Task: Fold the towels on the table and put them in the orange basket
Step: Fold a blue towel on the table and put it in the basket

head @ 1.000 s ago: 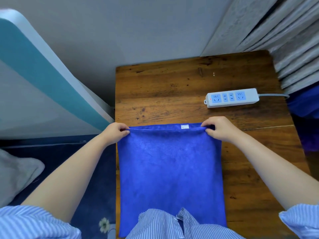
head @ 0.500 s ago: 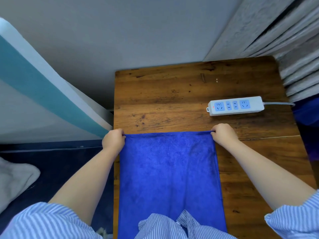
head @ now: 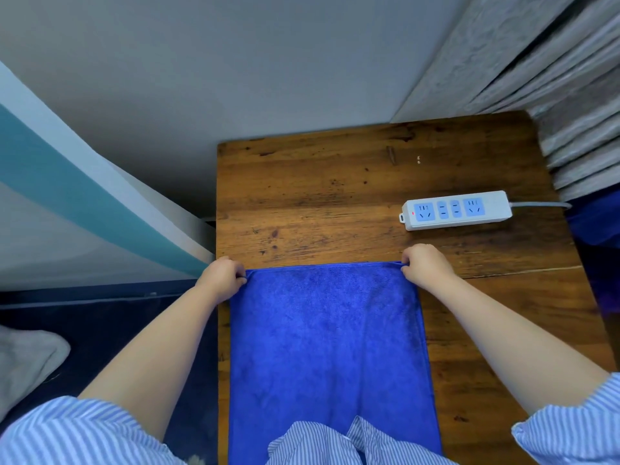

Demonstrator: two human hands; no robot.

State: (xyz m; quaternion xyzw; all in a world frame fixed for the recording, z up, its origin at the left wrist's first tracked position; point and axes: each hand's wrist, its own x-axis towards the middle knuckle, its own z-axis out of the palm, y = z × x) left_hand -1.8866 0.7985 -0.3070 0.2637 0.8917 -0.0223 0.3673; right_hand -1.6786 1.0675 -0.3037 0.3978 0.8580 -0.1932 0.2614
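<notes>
Left hand (head: 223, 276) pinched the far-left corner of the blue plush microfibre towel (head: 330, 357), fingers curled over the hem. Right hand (head: 424, 266) did the same at the far-right corner, thumb and fingers closed on the edge. Far hem ran straight and taut between them.

Towel lay flat on the dark brown wooden counter (head: 335, 196), long axis toward the body, near end hidden under the striped shirt front (head: 322, 441). Its left edge sat just inside the counter's left edge; I couldn't tell whether the near end hung off.

White power strip with blue sockets (head: 456, 211) lay beyond the right hand, near it but apart, cable running off to the right.

No orange basket in view from my feed, so I couldn't judge the drop-off path.

Risks as I read them:
- uneven pull from one hand would skew the hem and give a crooked fold
- left side had almost no counter margin; a slide that way could spill the cloth over the edge
- a forward sweep of the right hand could knock the power strip
</notes>
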